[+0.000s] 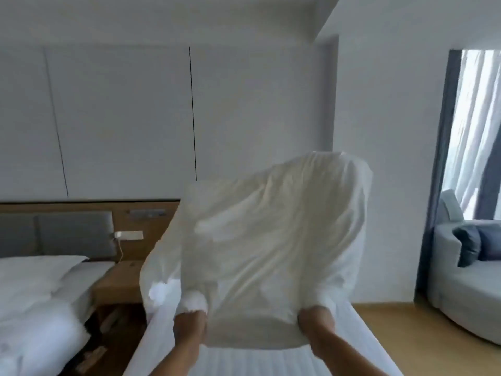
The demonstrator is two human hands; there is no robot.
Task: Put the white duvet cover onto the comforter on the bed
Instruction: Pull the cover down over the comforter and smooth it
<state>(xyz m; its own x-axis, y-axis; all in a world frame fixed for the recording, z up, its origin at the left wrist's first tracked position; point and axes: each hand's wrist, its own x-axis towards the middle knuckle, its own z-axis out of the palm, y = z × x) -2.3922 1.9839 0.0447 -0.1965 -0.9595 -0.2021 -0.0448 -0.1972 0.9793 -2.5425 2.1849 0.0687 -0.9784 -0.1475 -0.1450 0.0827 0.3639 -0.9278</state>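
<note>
Left hand [189, 322], right hand [315, 320] nearest lens — both hands clenched on lower edge of white duvet cover [260, 240], one at each bottom corner. Cover held up in air, billowed and creased, above bed [244, 360] with striped white sheet. Cloth partly blurred. Second bed [35, 294] at left, rumpled white bedding on it — wooden nightstand [119, 280] between beds. Grey sofa [461, 289] through doorway at right.

L hand [189, 322] & R hand [315, 320] bare, forearms [173, 356] bare too.
</note>
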